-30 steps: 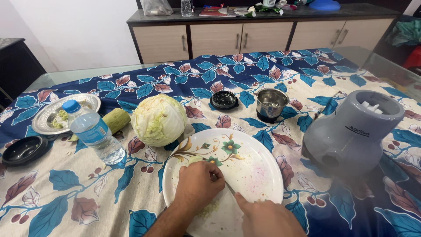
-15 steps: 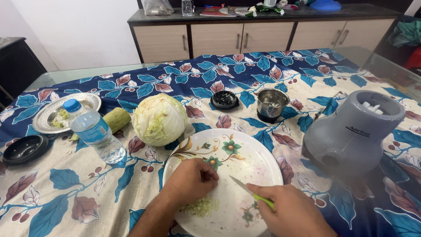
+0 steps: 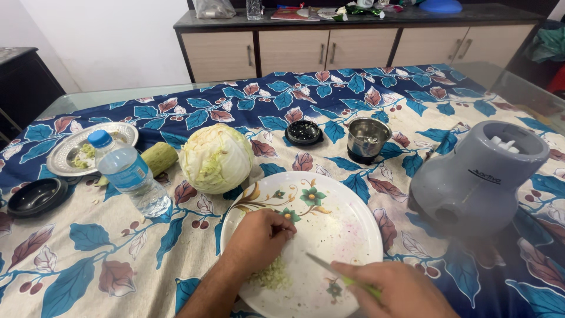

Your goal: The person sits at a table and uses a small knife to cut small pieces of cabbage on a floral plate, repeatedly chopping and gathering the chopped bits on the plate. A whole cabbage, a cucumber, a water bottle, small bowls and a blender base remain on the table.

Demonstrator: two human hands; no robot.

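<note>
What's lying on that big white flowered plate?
On the plate: a small heap of chopped pale green bits, faint pink stains, the left hand resting there, and the right hand holding a green-handled knife. Anything beneath the hands is covered.

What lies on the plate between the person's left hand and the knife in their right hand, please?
In the head view, a small heap of chopped pale green vegetable lies on the white plate, between the left hand and the knife held by the right hand.
</note>
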